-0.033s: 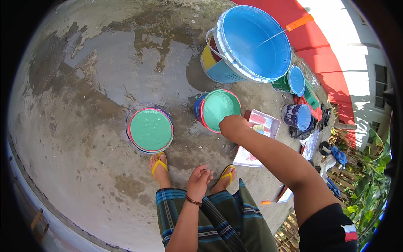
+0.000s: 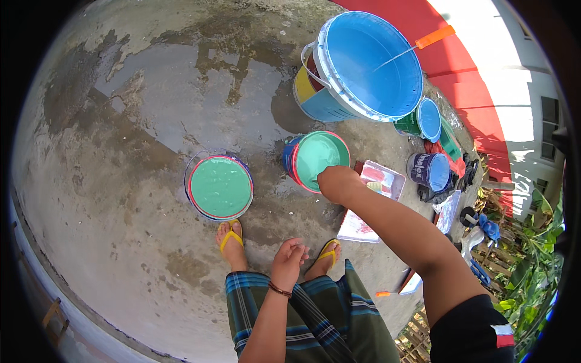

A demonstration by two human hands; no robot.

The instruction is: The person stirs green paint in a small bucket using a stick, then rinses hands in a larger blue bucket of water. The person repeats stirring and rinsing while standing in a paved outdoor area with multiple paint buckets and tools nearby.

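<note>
My right hand (image 2: 339, 184) is closed at the near rim of a small pail (image 2: 293, 158) of light green paint (image 2: 317, 155). What its fingers grip is mostly hidden behind the hand. To the left, a second container (image 2: 189, 172) holds green paint (image 2: 219, 187) almost to its pink-edged rim. My left hand (image 2: 289, 261) hangs above the ground between my feet, its fingers loosely bent and apart, with nothing in it.
A large bucket (image 2: 327, 104) of blue paint stands beyond the pail, with an orange-handled tool (image 2: 434, 37) leaning in it. To the right are a paint tray (image 2: 358, 227), a green can (image 2: 410, 124), a dark blue can (image 2: 419, 167) and a red-and-white wall (image 2: 451, 85).
The whole view shifts slightly. My right hand stays at the pail's rim, and my left hand keeps its pose.
</note>
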